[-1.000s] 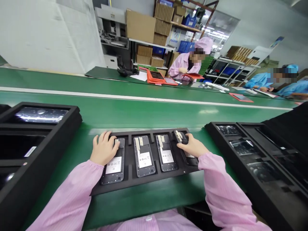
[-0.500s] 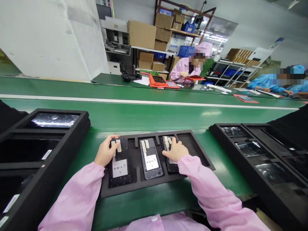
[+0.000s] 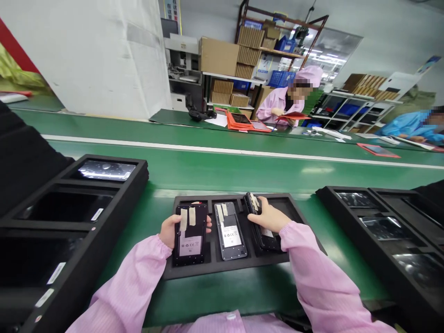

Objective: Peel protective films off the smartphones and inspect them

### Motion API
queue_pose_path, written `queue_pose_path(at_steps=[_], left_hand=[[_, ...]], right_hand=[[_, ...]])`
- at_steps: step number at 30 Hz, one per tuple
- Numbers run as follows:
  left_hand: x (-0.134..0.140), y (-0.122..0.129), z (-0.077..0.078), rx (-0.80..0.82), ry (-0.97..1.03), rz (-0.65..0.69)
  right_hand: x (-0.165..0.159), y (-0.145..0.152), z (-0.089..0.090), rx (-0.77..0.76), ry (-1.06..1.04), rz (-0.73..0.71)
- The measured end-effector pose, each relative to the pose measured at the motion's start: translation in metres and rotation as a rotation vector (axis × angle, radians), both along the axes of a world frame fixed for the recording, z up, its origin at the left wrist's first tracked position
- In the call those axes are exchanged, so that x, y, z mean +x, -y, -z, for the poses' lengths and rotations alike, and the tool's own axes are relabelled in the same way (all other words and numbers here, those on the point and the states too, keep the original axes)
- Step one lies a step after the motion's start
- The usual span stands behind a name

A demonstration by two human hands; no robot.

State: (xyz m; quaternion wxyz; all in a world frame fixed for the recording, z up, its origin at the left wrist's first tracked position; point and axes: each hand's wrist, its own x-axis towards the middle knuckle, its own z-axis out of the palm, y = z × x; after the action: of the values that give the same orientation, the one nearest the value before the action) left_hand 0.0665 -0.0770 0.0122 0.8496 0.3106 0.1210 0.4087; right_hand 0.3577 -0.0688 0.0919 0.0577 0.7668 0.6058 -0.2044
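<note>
My left hand (image 3: 171,227) is closed round a black phone without its back cover (image 3: 190,238), its fingertips showing past the right edge. Two strips of beige tape and a pale battery label mark this phone, which is raised at the tray's left side. In the middle slot of the black foam tray (image 3: 222,269) lies a grey phone (image 3: 231,236), also taped. My right hand (image 3: 270,215) grips the upper part of another taped phone (image 3: 268,239), tilted in the right slot. A second dark phone-like edge shows beside it; whether it is separate I cannot tell.
Stacked black foam trays holding dark phones stand at the left (image 3: 135,185) and right (image 3: 333,203). Across the green bench (image 3: 243,171) sit a person in pink (image 3: 272,104) and a person in blue (image 3: 402,125). Orange-framed tablets (image 3: 239,121) lie near the person in pink.
My left hand has slid its fingers under the left phone and lifted it. With my right hand, the right phone has been tilted up. The whole view has shifted left.
</note>
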Motion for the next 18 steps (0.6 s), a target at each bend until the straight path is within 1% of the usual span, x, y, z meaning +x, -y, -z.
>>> queue_pose_path(at_steps=[2,4,6,9,13,18], left_hand=[[0.0,0.0,-0.001,-0.021,0.007,-0.041],[0.001,-0.001,-0.004,-0.056,0.0,-0.092],[0.001,-0.001,-0.005,-0.088,-0.011,-0.131],[0.0,-0.001,-0.006,-0.107,-0.02,-0.137],[-0.001,-0.002,-0.006,-0.109,-0.04,-0.136],[0.002,-0.003,-0.008,-0.116,-0.045,-0.149]], right_hand=[[-0.015,0.001,-0.007,-0.001,-0.031,-0.048],[-0.037,0.001,-0.007,-0.012,-0.035,-0.079],[-0.06,0.002,-0.001,-0.016,-0.014,-0.079],[-0.087,0.003,0.011,0.019,0.049,-0.04],[-0.104,0.006,0.023,0.036,0.112,-0.015],[-0.114,0.011,0.026,0.005,0.154,-0.024]])
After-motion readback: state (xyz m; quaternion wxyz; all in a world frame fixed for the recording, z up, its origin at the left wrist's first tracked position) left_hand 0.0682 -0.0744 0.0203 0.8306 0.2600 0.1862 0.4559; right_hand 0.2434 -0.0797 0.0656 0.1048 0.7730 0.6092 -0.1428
